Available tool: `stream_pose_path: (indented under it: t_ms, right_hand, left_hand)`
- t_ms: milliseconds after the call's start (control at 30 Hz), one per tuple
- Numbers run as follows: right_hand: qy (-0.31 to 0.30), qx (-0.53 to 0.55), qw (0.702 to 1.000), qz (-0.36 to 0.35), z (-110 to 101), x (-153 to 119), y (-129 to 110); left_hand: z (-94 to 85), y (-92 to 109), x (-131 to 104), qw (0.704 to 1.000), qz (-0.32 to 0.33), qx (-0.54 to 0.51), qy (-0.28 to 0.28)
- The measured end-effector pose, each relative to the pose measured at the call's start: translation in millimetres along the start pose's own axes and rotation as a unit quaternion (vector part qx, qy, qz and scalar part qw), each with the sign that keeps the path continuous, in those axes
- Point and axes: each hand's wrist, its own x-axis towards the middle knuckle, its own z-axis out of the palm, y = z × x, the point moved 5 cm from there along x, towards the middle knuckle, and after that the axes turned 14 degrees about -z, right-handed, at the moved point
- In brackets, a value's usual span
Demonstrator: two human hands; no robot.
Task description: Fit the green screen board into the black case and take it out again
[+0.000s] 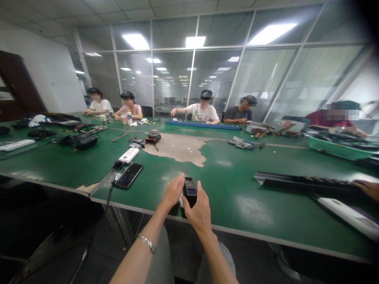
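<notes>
A small black boxy device (190, 185) with a little screen and a bluish panel is near the table's front edge, between my hands. My left hand (174, 191) is along its left side with the fingers stretched out; I cannot tell whether they touch it. Around the device's near end and right side curves my right hand (199, 207), thumb on one side and fingers on the other. My right hand hides the lower part of the device. A bit of something white shows beside my right thumb, too small to name.
Left of my hands lie a black phone (129, 175) and a white power bank (129, 155) with cables. A long black object (296, 182) lies at right, near another person's hand (368, 189). Gloves (241, 142) and a green basket (334, 149) are farther off. Several people sit opposite.
</notes>
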Motion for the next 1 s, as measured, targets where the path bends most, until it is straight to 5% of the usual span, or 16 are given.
stream_pose_path:
  t_ms: [400,667,833,1000]
  right_hand:
    - [-0.027,-0.024,0.996,0.082,-0.4,-1.7,5.3]
    - [0.048,0.072,0.99,0.111,-34.4,33.8,6.3]
    - [0.107,0.088,0.98,0.142,-58.0,36.6,32.1]
    - [0.076,0.012,0.984,0.161,-58.5,4.1,69.3]
  left_hand:
    - [3.5,-17.5,7.5,0.999,-0.019,0.003,0.043]
    - [4.9,-18.8,8.0,0.999,0.006,0.015,0.044]
    - [5.7,-20.3,8.4,0.998,0.01,0.027,0.053]
    - [5.4,-20.9,7.8,0.997,0.015,0.039,0.062]
